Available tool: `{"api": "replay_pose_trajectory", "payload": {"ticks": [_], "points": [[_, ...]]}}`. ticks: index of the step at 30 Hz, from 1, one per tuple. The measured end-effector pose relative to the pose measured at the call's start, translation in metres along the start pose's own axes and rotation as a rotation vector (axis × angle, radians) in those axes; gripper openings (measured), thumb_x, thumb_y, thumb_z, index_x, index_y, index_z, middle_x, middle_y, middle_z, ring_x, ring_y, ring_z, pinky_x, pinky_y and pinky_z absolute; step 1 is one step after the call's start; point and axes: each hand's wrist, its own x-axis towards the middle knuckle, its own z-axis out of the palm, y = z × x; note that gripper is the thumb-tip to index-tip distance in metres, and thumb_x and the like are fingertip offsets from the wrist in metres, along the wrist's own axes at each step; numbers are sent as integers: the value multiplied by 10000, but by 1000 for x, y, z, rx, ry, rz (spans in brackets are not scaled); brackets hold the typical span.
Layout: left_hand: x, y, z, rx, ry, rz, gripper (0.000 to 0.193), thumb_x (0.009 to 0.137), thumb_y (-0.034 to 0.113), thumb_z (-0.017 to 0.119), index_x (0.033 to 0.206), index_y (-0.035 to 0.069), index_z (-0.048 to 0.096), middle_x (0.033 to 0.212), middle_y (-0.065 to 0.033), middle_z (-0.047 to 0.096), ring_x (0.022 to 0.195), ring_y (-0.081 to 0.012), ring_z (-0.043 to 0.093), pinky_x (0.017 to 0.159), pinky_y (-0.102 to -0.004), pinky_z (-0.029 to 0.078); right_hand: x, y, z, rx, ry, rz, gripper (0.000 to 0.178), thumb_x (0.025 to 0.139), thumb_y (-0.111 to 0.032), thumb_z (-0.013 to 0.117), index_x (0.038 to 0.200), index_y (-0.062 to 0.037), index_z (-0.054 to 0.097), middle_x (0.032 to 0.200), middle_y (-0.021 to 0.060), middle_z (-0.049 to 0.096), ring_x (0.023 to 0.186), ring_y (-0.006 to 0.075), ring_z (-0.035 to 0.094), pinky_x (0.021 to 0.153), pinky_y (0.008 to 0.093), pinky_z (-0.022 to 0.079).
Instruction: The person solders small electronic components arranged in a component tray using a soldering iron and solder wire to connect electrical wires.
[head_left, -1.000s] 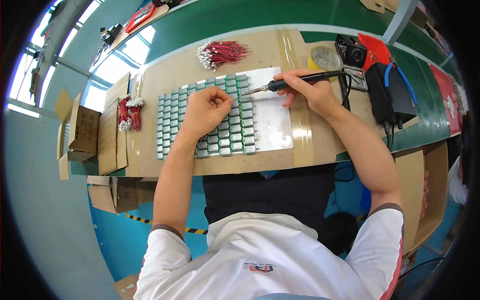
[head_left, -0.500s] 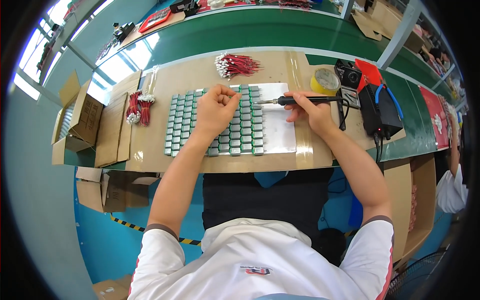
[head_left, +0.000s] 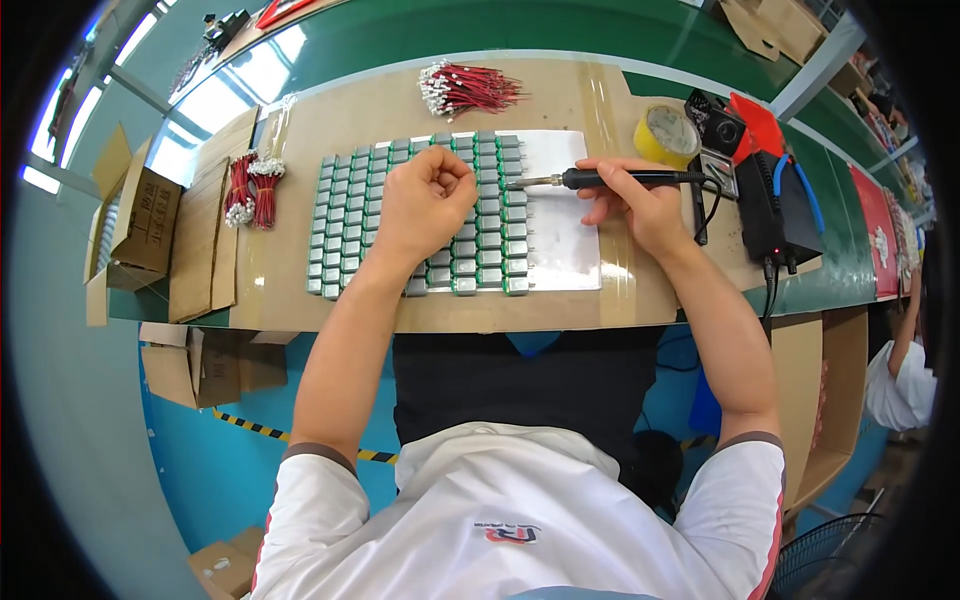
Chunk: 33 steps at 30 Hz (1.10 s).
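Note:
My right hand (head_left: 645, 207) is closed round the black handle of a soldering iron (head_left: 590, 179). The iron's metal tip points left and meets the right-hand column of small grey motors (head_left: 345, 215) with green ends, which stand in close rows. Over the middle of these rows is my left hand (head_left: 422, 208), its thumb and forefinger pinched close to the iron's tip. Whatever the pinch holds is too small to make out, and the hand hides several motors beneath it. A white sheet (head_left: 562, 245) lies under the rows and shows to their right.
Red wires with white connectors (head_left: 468, 90) lie loose beyond the motors; tied bundles (head_left: 265, 190) lie at left. A yellow tape roll (head_left: 668, 137) and a black soldering station (head_left: 775, 215) stand at right. An opened carton (head_left: 145, 220) flanks the cardboard-covered bench (head_left: 450, 318).
The whole view has shifted, with the bench sitting higher in the picture. The iron's tip seems about one motor nearer to me along the right-hand column. Both hands keep their grips.

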Motion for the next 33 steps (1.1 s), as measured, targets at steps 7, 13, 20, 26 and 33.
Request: {"api": "replay_pose_trajectory", "payload": {"ticks": [7,13,20,26,33], "points": [[-1,5,1,-31,-15,-98,63,809,39,703,826,-15,676,676,-19,659,604,-45,567,562,-211,466,1,2,-1,-26,-15,-26,331,1000,-189,571,1165,82,668,872,184,703,645,171,659,656,346,608],[-2,3,1,-2,-44,-87,54,812,35,700,824,-16,687,675,-10,652,564,-31,545,526,-202,446,1,1,0,34,-5,-5,278,986,-182,613,1116,44,709,814,120,710,669,153,692,618,247,557],[-2,4,1,85,-95,-67,48,807,19,700,829,-23,692,692,22,639,608,-5,505,549,-174,425,1,4,-3,-41,-16,-31,327,1007,-188,564,1166,77,668,876,183,708,633,167,665,649,338,609],[-1,3,1,127,-110,-53,69,804,30,706,838,-29,694,695,17,644,613,-13,512,559,-182,433,1,2,-2,-6,-22,-37,330,1003,-196,574,1164,75,670,875,181,709,632,165,663,649,335,608],[-1,4,2,138,-112,-58,79,803,38,708,841,-31,695,690,14,644,611,-16,512,557,-186,431,0,1,-1,-30,-14,-21,327,1003,-204,577,1162,65,677,874,173,710,629,160,661,648,325,604]]}}
